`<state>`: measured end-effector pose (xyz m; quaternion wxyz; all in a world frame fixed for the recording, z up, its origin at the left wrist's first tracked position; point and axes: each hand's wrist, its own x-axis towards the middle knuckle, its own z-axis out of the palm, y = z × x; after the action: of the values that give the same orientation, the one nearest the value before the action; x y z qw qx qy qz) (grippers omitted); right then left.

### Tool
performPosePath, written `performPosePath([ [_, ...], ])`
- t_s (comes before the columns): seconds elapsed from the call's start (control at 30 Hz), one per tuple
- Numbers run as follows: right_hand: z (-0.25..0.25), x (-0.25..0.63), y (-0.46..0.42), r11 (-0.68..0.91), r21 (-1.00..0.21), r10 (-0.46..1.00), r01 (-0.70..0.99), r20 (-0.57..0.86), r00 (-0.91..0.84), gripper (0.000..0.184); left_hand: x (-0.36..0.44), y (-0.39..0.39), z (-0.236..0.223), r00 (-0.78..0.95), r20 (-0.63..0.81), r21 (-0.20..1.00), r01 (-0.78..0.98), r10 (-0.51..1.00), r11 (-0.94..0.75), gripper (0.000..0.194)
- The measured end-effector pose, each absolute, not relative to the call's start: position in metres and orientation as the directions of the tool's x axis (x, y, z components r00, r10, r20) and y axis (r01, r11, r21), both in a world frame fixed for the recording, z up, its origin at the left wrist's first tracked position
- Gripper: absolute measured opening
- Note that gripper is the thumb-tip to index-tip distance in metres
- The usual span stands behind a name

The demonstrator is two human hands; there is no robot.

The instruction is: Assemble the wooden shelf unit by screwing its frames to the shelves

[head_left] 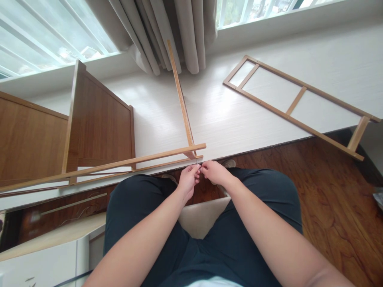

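Note:
My left hand (188, 181) and my right hand (214, 172) meet at the near end of a wooden frame. Fingertips of both are pinched around a thin metal rod (197, 160), which reaches up to the wood; whether it is a screw or a hex key I cannot tell. Just beyond my fingers, an upright wooden panel (182, 99), seen edge-on, joins a long wooden rail (128, 160) that runs off to the left. Farther left, brown wooden panels (103, 119) stand attached along the same assembly.
A flat ladder-like wooden frame (296, 99) lies on the white ledge (209, 103) at the right, its end overhanging the edge. Grey curtains (191, 36) hang behind. Below is dark wooden floor (335, 187); a white piece of furniture (44, 263) stands at lower left.

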<state>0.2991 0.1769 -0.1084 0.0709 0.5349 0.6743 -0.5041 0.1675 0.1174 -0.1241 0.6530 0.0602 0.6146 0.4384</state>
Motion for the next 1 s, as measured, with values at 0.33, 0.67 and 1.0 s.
performPosePath([
  [0.33, -0.1028, 0.3002, 0.1754, -0.09, -0.62, 0.662, 0.78, -0.622, -0.418, 0.023, 0.1656, 0.115, -0.125, -0.154, -0.741, 0.636, -0.472, 0.654, 0.61, 0.045],
  [0.67, -0.1004, 0.2984, 0.1763, -0.045, -0.61, 0.687, 0.791, -0.594, -0.419, 0.021, 0.1652, 0.1155, -0.126, -0.155, -0.736, 0.642, -0.47, 0.66, 0.606, 0.042],
  [1.0, -0.1016, 0.3014, 0.1766, -0.042, -0.586, 0.671, 0.809, -0.616, -0.412, 0.025, 0.1658, 0.1166, -0.1256, -0.152, -0.75, 0.618, -0.509, 0.644, 0.599, 0.045],
])
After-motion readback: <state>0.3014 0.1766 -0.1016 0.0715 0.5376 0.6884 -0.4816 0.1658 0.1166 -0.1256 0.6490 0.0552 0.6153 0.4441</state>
